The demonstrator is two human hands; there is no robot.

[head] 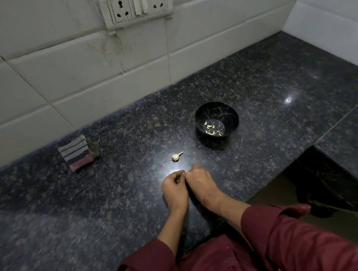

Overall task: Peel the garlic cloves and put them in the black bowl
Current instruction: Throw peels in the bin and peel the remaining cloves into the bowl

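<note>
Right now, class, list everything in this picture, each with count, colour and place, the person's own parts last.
black bowl: one, black with thin gold lines, on the counter, right of centre.
peeled cloves: several, pale, in the bowl's bottom.
garlic piece: one, whitish with a stalk, on the counter, nearer than the bowl and to its left.
folded cloth: one, grey, white and pink stripes, left, near the wall.
counter: one, dark speckled stone.
wall tiles: white, behind the counter.
socket plate: one, white, on the wall at top.
sleeves: two, maroon, bottom of view.
left hand, right hand: fingers curled, fingertips meeting above the counter; anything held is hidden.
</note>
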